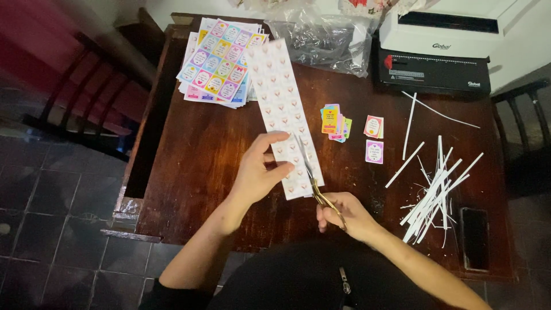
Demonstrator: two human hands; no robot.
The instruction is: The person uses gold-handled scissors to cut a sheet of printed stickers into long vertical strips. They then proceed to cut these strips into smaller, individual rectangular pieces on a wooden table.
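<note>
My left hand (261, 172) pinches the near end of a long white sheet of small heart stickers (281, 100), which lies lengthwise on the dark wooden table (201, 155). My right hand (347, 213) grips gold-handled scissors (313, 178) whose open blades reach up into the sheet's near part, beside my left fingers. A stack of colourful sticker sheets (218, 60) rests at the table's far left, partly under the white sheet.
Small cut colourful cards (336, 122) and two more cards (373, 138) lie right of the sheet. White paper strips (436, 186) are piled at the right, by a dark phone (475, 236). A binding machine (436, 51) and clear plastic bag (327, 40) stand at the back. Chairs flank the table.
</note>
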